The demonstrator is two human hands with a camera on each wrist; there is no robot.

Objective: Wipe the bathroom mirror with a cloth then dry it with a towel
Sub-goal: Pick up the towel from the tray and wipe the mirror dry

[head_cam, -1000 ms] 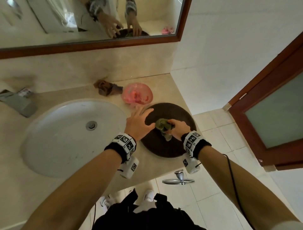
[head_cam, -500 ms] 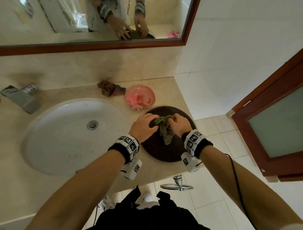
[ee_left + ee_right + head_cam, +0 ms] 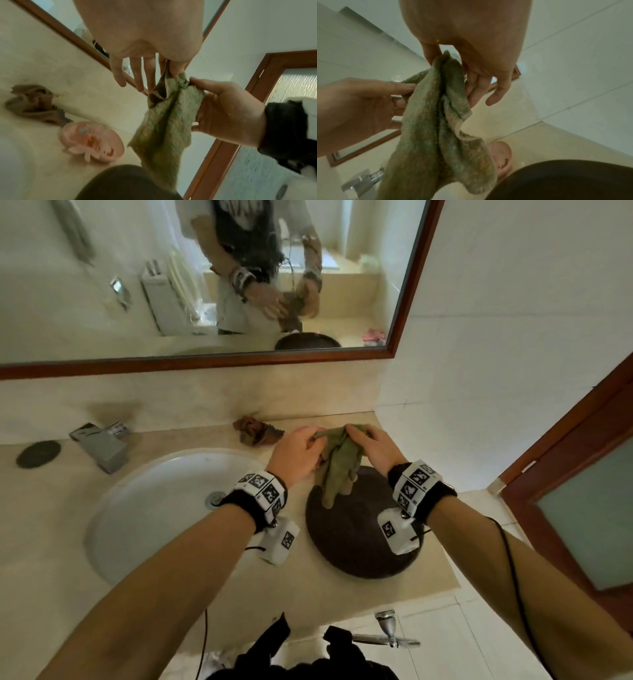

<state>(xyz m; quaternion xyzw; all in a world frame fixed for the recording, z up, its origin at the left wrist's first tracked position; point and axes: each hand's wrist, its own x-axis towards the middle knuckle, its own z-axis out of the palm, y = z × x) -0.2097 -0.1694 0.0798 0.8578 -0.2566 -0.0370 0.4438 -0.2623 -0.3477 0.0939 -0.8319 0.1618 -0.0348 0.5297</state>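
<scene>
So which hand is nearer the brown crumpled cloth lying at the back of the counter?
Left. The left hand is just right of the brown cloth; the right hand is farther right, beyond the green cloth both pinch.

The green cloth (image 3: 339, 463), which a second ago sat bunched low in the dark round basin (image 3: 359, 539) under the right hand (image 3: 373, 448) alone, now hangs lifted above the basin's far rim. The left hand (image 3: 296, 455), flat on the basin's edge before, now pinches the cloth's top corner opposite the right hand, and the cloth drapes open and longer between them, its lower end dangling over the basin.
</scene>
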